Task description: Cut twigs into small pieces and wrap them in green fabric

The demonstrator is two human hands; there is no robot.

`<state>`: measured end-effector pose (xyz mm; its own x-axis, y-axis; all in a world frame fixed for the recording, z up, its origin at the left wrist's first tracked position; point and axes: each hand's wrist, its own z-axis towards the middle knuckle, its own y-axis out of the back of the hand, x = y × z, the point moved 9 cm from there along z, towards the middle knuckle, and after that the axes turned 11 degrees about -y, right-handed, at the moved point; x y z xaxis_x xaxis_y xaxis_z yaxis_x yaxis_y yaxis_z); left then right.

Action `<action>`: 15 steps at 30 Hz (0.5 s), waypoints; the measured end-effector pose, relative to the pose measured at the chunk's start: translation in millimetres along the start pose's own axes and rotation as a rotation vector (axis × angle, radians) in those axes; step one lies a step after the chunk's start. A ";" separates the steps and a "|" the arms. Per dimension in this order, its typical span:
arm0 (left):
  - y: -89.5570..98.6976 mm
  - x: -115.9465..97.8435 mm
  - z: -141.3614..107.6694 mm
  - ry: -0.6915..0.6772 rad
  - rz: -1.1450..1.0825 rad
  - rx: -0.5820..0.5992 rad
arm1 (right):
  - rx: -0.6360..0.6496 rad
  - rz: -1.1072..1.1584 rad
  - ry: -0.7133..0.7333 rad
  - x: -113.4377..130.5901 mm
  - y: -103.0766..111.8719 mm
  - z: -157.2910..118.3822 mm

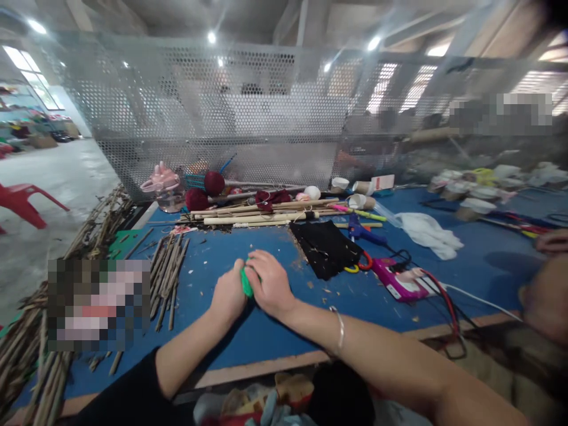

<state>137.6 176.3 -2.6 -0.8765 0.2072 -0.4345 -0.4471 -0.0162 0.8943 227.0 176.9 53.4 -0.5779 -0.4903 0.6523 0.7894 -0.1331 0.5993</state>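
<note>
My left hand (229,294) and my right hand (271,283) meet over the middle of the blue table. Between them sits a small bright green object (247,283), and the fingers of both hands are closed about it. Most of it is hidden, so its kind cannot be told. To the left of my hands lies a bundle of thin brown twigs (167,275). On the right, beyond my right hand, a black cloth (326,245) is spread out, with red- and yellow-handled scissors (364,260) partly under its edge.
A blue glue gun (364,231) and a magenta-and-white power strip (402,281) with cables lie at right. Wooden sticks (266,218) and dark red yarn balls (214,183) line the back, before a perforated metal screen (248,118). At far right is another person's hand (552,241).
</note>
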 end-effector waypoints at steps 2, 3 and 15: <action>-2.3 4.9 1.6 0.059 0.072 0.036 | 0.026 -0.061 -0.008 -3.7 -11.8 -1.5; -2.5 7.8 6.7 0.082 0.107 0.049 | 0.070 -0.104 -0.067 -12.9 -19.6 5.5; 2.0 14.8 59.4 0.110 0.179 0.055 | 0.104 -0.311 -0.366 -58.7 -32.5 63.1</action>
<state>134.4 237.4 -0.8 -0.9566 0.0978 -0.2744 -0.2747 0.0105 0.9615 222.2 264.3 25.0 -0.8328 -0.1040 0.5438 0.5534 -0.1295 0.8228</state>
